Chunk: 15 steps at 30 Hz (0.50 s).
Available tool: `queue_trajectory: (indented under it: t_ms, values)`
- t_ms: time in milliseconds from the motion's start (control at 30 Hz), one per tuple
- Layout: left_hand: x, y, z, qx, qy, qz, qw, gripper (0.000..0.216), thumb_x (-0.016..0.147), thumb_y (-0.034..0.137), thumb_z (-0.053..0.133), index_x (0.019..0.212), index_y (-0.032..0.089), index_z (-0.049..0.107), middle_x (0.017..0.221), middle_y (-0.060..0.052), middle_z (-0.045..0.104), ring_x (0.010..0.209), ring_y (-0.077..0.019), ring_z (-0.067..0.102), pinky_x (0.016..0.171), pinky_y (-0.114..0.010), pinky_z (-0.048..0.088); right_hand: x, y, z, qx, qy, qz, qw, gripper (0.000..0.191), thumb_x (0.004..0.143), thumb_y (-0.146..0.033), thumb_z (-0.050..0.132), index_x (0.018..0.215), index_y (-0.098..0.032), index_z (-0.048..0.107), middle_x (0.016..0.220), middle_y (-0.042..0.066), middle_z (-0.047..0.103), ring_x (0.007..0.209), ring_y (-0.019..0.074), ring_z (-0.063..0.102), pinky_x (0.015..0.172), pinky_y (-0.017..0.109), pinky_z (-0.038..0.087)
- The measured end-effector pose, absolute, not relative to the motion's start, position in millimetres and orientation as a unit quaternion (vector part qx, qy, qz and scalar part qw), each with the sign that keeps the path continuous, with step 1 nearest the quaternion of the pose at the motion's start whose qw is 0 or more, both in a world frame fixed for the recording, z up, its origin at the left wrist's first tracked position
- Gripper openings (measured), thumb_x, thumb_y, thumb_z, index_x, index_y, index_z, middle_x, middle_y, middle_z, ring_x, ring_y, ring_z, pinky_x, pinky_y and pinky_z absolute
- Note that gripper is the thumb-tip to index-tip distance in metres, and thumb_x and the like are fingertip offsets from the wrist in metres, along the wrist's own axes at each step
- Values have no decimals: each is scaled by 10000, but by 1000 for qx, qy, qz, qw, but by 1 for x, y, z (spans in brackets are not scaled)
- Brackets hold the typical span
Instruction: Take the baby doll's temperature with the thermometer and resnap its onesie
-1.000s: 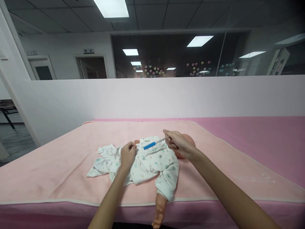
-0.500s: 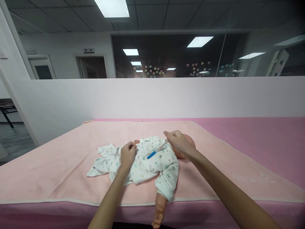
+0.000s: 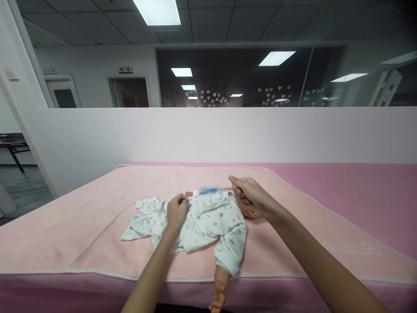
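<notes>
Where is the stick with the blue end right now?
In the head view, the blue-ended stick, blurred, extends leftward from the right hand across the far side of the doll's patterned clothing, right of the left hand.

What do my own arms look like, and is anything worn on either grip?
Your left forearm and right forearm are slim, with no sleeves in view. The left grip and right grip are ungloved; no watch or bracelet shows.
</notes>
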<state>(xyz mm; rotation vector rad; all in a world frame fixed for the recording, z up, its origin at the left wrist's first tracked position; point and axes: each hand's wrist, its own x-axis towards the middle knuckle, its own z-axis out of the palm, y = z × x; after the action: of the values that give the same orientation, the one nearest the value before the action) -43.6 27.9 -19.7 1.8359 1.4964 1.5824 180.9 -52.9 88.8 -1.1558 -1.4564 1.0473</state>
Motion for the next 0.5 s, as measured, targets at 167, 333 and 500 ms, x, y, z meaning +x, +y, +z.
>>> queue_trajectory:
  t_ms: [167, 333, 500]
  values:
    - [-43, 27, -20, 635, 520, 551, 151, 162, 655, 187, 395, 599, 179, 547, 523, 26, 529, 509, -118, 456, 516, -219, 311, 181, -62, 93, -463, -598, 464, 461, 433, 799, -454, 457, 485, -204, 295, 390, -90, 203, 341, 32, 126, 338, 203, 72]
    - [-43, 26, -20, 636, 519, 550, 152, 169, 662, 195, 392, 603, 174, 549, 526, 24, 529, 508, -115, 457, 513, -218, 311, 179, -64, 96, -465, -607, 443, 468, 442, 789, -473, 465, 482, -206, 293, 391, -87, 210, 340, 34, 145, 331, 203, 96]
    - [-43, 26, -19, 634, 523, 549, 153, 167, 660, 191, 395, 602, 175, 550, 523, 31, 524, 499, -111, 460, 512, -214, 319, 176, -63, 94, -482, -621, 376, 491, 450, 785, -481, 468, 473, -210, 289, 392, -82, 211, 343, 39, 162, 338, 213, 114]
